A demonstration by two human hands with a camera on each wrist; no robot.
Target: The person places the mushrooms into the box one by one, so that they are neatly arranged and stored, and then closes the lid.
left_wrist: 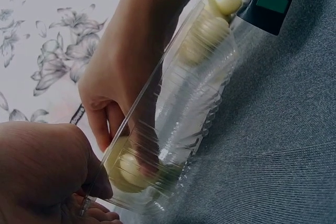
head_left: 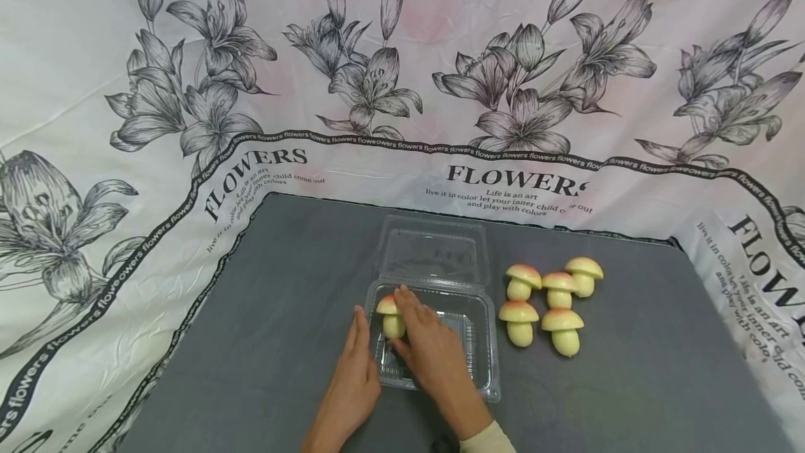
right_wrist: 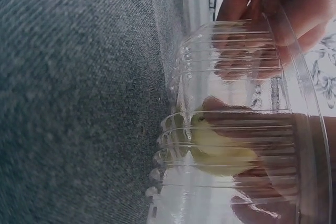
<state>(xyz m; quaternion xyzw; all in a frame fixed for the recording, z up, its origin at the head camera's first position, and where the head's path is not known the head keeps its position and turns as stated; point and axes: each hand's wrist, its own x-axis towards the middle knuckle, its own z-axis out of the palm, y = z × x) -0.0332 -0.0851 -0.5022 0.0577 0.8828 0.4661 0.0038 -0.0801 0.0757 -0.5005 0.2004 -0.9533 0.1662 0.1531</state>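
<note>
A clear plastic clamshell container (head_left: 481, 341) lies on the table with its lid (head_left: 434, 247) folded back. Inside, at the left, sits a yellow mushroom (head_left: 393, 326) with a reddish cap; it looks like a model. My right hand (head_left: 434, 344) reaches into the container and holds this mushroom between thumb and fingers. At the container's left side, my left hand (head_left: 353, 376) grips the rim; its thumb and curled fingers show in the left wrist view. In the right wrist view, the mushroom (right_wrist: 220, 148) appears through the ribbed plastic wall, which blurs the fingertips.
Several more yellow mushrooms (head_left: 562, 331) lie grouped on the grey tabletop (head_left: 660, 355), right of the container. A white flower-printed cloth (head_left: 390, 173) rises behind the table's far edge and along both sides. A small dark object (head_left: 443, 444) shows at the bottom edge.
</note>
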